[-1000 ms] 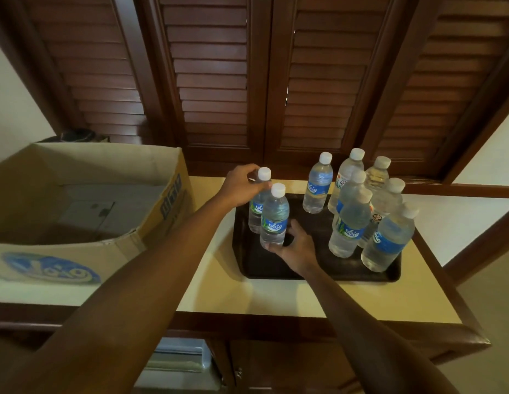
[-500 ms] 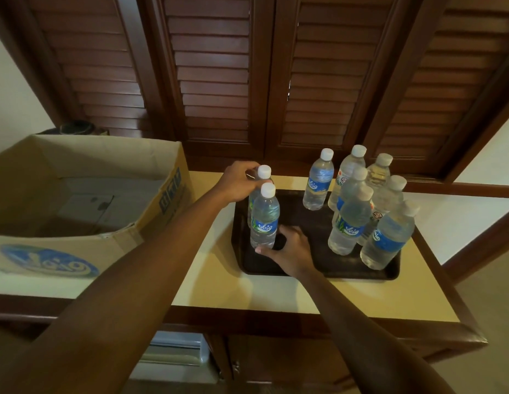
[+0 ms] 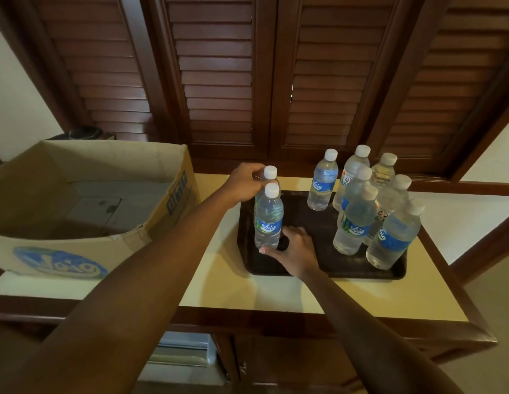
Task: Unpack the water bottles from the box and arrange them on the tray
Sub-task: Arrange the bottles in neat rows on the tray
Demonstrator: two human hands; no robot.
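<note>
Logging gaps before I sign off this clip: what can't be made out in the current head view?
- Rear left bottle: its body sits behind the front left bottle and the left hand; only cap and shoulder show.
- Cardboard box: the near wall hides the near part of its floor.
- Right hand: whether its fingers still touch the front bottle's base is unclear.
- Right-side bottles overlap, hiding several labels.
- Tray: far edge hidden by bottles.

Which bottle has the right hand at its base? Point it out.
The front-left bottle on the tray. The right hand touches its base; the left hand holds the bottle behind it, and the others stand apart, right.
</note>
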